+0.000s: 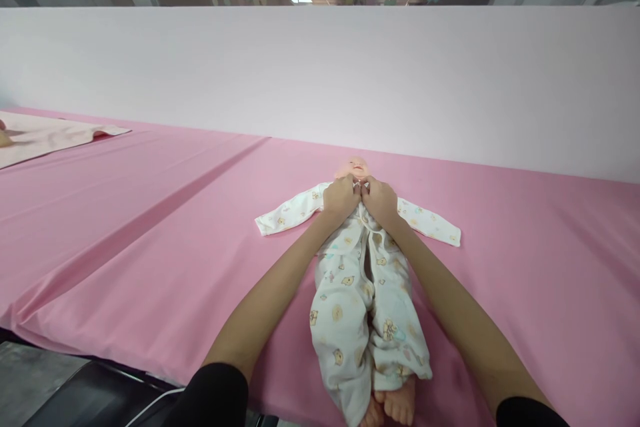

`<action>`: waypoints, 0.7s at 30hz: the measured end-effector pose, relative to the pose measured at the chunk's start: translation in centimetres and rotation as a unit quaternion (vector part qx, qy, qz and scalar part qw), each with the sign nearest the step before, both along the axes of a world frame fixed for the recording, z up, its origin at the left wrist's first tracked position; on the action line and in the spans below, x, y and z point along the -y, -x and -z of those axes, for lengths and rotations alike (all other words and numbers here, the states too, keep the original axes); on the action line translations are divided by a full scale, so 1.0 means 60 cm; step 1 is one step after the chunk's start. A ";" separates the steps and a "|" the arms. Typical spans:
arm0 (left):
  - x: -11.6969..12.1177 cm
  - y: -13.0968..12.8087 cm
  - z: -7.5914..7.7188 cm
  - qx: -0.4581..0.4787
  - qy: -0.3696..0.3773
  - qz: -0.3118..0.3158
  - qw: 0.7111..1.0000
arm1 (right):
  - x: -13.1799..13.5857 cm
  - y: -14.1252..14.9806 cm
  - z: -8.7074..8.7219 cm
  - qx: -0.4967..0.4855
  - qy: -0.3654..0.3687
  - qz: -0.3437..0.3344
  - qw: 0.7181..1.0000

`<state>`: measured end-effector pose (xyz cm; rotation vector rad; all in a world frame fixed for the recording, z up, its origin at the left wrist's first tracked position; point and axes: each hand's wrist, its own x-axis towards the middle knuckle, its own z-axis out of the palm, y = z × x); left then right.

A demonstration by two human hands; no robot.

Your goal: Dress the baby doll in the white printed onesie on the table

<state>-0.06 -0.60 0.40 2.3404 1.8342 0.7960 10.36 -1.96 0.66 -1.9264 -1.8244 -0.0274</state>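
A baby doll lies on its back, head toward the wall and bare feet toward me. It wears a white baby top with small printed animals, its sleeves spread to both sides, and matching trousers. My left hand and my right hand meet at the top's neckline, just under the doll's chin. Both have their fingers closed in a pinch on the collar edges. The fingertips partly hide what they grip. Below them the front edges of the top hang apart.
A pink sheet with creases covers the table. A pale cloth lies at the far left. The white wall stands behind. A black chair seat and a white cable are at the lower left.
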 end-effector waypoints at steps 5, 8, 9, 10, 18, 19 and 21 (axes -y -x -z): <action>0.000 0.002 0.000 0.003 0.003 0.001 1.000 | -0.001 0.000 0.002 0.004 -0.007 0.000 1.000; 0.000 0.001 0.000 0.005 0.008 -0.004 1.000 | -0.002 -0.001 0.004 0.008 -0.008 0.003 1.000; 0.000 0.001 0.000 0.006 0.009 -0.005 1.000 | -0.002 -0.002 0.004 0.010 -0.006 0.003 1.000; 0.000 0.001 0.000 0.007 0.009 -0.006 1.000 | -0.002 -0.002 0.004 0.013 -0.004 0.003 1.000; -0.001 0.003 0.000 0.023 0.015 -0.002 1.000 | -0.003 -0.001 0.004 0.022 0.001 -0.001 1.000; -0.001 0.003 0.000 0.025 0.012 -0.003 1.000 | -0.003 -0.001 0.004 0.024 -0.001 0.000 1.000; -0.001 0.003 0.000 0.029 0.011 -0.002 1.000 | -0.003 -0.002 0.004 0.026 -0.001 0.000 1.000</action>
